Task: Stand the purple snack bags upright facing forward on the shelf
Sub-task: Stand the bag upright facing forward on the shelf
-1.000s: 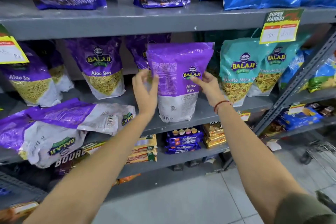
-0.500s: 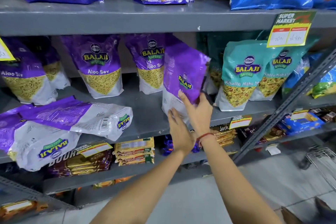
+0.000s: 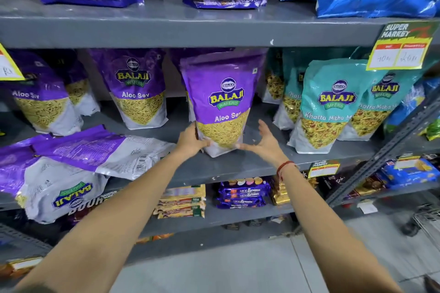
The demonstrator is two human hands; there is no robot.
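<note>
A purple Aloo Sev bag stands upright on the grey middle shelf, its front label facing me. My left hand grips its lower left corner. My right hand is just right of the bag's base, fingers spread, with only a fingertip near the bottom edge. Another upright purple bag stands to the left, and more stand at the far left. Two purple bags lie flat at the shelf's left front: one back-side up, one under it with the logo upside down.
Teal Khatta Mitha bags stand right of the purple ones. A yellow price tag hangs from the upper shelf edge. Biscuit packs fill the lower shelf. A slanted grey metal brace crosses at the right.
The bag was held with its back toward me, then turned around and set down on the shelf. It now stands front-facing, and my right hand has come off it.
</note>
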